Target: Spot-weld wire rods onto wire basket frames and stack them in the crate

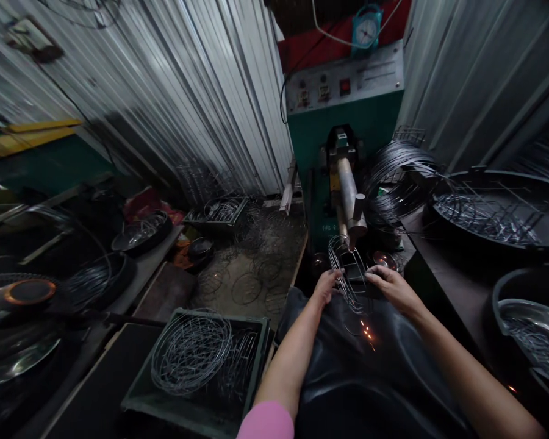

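Note:
A round wire rack (348,268) of thin parallel rods sits tilted under the tip of the welding arm (350,201) of a green machine (343,116). My left hand (326,285) pinches the rack's left rim. My right hand (391,285) grips its right rim, fingers curled. A few orange sparks (368,334) fall onto the dark apron (348,372) over my lap, just below the rack.
A green crate (251,378) of finished wire racks stands at lower left. Loose wire rings (256,274) litter the floor. Coiled wire (393,177) hangs right of the machine. Dark basins (498,207) with wire pieces fill the right bench. Corrugated metal walls enclose the space.

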A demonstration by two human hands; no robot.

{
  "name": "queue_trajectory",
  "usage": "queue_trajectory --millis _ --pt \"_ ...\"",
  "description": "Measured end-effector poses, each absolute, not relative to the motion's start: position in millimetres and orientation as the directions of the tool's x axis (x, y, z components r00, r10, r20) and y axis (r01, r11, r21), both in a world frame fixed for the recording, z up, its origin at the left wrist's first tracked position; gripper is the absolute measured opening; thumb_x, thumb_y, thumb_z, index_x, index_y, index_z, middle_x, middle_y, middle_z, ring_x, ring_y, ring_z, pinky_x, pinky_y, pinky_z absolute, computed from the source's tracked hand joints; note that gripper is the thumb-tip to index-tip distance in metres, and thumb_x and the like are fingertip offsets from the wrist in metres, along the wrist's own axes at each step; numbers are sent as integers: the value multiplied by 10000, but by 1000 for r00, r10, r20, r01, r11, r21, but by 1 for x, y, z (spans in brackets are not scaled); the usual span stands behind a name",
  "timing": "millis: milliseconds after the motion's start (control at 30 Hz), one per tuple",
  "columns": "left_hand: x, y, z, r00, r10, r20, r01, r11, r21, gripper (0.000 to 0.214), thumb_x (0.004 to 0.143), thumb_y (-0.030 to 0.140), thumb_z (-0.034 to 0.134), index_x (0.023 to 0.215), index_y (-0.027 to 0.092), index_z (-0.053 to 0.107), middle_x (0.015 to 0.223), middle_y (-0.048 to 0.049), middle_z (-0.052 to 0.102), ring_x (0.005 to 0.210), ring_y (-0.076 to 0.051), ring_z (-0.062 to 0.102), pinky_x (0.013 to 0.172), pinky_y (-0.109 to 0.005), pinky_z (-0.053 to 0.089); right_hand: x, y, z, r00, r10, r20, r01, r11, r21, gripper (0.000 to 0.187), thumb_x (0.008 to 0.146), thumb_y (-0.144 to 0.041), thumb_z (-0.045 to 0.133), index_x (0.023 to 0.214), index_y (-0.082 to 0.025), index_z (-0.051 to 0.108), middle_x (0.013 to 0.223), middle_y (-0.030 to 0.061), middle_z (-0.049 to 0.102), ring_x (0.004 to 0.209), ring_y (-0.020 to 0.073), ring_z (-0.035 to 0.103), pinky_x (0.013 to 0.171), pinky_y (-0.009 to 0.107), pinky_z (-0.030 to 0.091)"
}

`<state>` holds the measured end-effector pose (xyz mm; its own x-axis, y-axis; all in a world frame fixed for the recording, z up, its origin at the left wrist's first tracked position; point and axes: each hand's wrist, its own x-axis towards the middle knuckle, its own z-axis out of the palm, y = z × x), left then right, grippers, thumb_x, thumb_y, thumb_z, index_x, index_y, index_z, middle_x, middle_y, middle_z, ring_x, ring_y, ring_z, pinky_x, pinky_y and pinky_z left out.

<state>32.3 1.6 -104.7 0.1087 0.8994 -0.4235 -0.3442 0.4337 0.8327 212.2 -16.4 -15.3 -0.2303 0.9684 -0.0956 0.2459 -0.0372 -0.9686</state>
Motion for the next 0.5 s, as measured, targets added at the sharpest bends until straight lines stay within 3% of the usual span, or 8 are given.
queue_trajectory --millis 267,500 --pt "34 14 -96 85 839 -537 -361 528 769 389 761 457 584 964 126 582 711 -27 524 573 -108 510 532 -252 469 201 16 -8 -201 979 -27 328 42 -944 321 673 -508 565 711 -190 591 677 9 565 663 166 494 609 269 397" --pt "35 19 -105 126 816 -564 -340 570 748 457 768 516 563 969 105 573 750 -49 536 588 -124 523 584 -301 491 205 15 -12 -181 980 -78 271 -27 -962 393 655 -552 603 778 -179 619 741 39 620 705 190 550 626 280 429"
